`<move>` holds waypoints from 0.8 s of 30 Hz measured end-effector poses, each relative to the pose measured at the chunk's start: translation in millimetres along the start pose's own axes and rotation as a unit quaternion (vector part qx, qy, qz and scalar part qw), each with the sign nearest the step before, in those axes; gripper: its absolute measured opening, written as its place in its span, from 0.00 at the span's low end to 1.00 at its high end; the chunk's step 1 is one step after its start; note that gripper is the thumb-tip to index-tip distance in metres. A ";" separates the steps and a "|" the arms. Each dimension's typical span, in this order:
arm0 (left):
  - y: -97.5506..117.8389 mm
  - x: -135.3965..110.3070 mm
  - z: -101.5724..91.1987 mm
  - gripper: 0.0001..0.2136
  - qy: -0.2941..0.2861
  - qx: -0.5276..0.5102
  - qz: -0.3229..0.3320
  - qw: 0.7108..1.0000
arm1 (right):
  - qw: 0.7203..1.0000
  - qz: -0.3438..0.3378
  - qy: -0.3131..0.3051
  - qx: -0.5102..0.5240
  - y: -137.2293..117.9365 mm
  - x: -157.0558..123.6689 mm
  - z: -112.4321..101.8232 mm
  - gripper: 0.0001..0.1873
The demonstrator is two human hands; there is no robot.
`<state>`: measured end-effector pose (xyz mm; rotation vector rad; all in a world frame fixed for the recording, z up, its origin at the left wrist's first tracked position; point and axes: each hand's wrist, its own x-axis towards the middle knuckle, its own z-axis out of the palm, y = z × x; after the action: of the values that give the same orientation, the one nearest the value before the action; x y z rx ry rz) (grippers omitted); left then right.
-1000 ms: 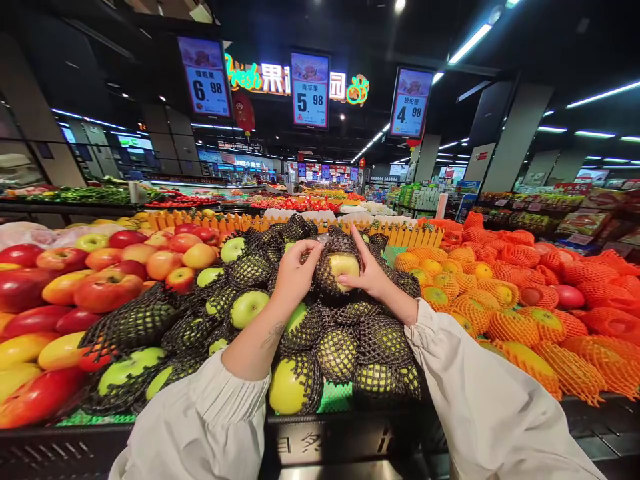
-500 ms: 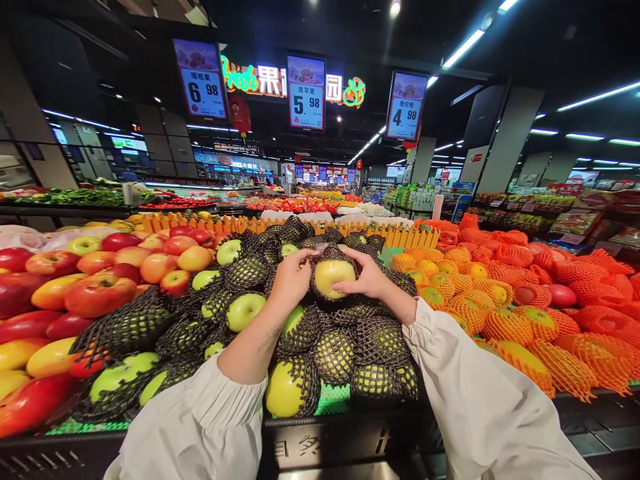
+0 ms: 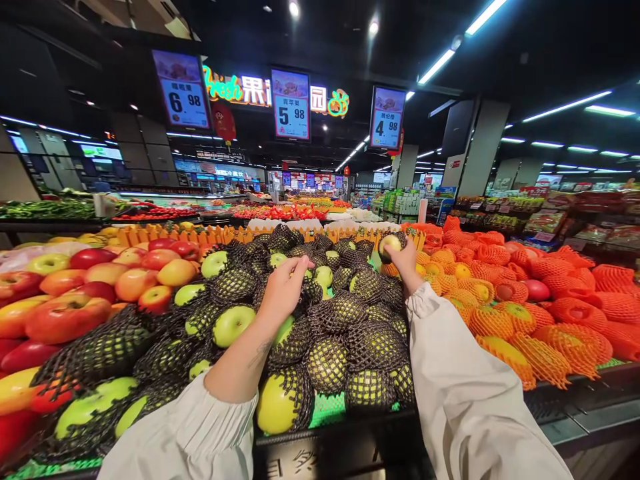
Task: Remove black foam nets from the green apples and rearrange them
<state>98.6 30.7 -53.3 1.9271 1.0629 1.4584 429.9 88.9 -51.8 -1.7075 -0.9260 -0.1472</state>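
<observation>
My right hand [image 3: 406, 260] grips a green apple [image 3: 389, 249] in a black foam net, raised at the right back edge of the apple pile. Over the middle of the pile is my left hand [image 3: 284, 288], fingers drawn together in a pinch. Whether anything is between those fingertips is hidden. Below and around both hands lie several netted green apples [image 3: 327, 365], some with bare skin showing, such as the apple [image 3: 233, 325] left of my left forearm.
Red and yellow apples [image 3: 80, 312] are heaped on the left. To the right lie oranges in orange nets [image 3: 493, 321] and fruit in red nets [image 3: 575, 273]. A low orange picket fence [image 3: 150, 235] runs behind. Price screens [image 3: 291, 105] hang above. The black display edge [image 3: 345, 433] is in front.
My right hand has carried the netted apple away from my left hand, to the right and back. My left hand stays over the pile. The view has turned slightly right.
</observation>
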 end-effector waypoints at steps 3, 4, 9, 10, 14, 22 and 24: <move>0.9 -0.6 -0.7 0.24 0.002 0.003 0.000 1.000 | 0.993 -0.047 -0.067 -0.084 18.0 -7.0 8.8 0.43; 1.0 -0.6 -0.9 0.24 0.004 0.003 0.000 1.000 | 0.987 -0.069 -0.097 -0.112 21.6 -9.4 11.9 0.44; 0.2 -0.1 -0.4 0.23 0.007 0.001 0.012 1.000 | 0.955 -0.125 -0.181 -0.201 25.9 -14.9 20.3 0.45; 0.1 0.0 -0.3 0.22 0.007 0.002 0.015 1.000 | 0.952 -0.130 -0.185 -0.206 25.1 -15.5 20.2 0.43; 2.3 -0.9 -0.4 0.21 0.011 0.020 0.032 0.999 | 0.935 -0.146 -0.205 -0.251 18.6 -16.6 19.5 0.37; 10.5 -5.1 -3.1 0.19 0.005 0.092 0.070 0.993 | 0.885 -0.137 -0.283 -0.342 6.1 6.3 34.1 0.35; 10.6 -5.2 -3.1 0.19 -0.002 0.104 0.079 0.991 | 0.877 -0.138 -0.298 -0.350 6.3 12.1 40.7 0.34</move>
<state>98.0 20.1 -47.2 2.2031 1.1210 1.4766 427.8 129.8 -64.9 -2.3384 -1.7319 -0.1587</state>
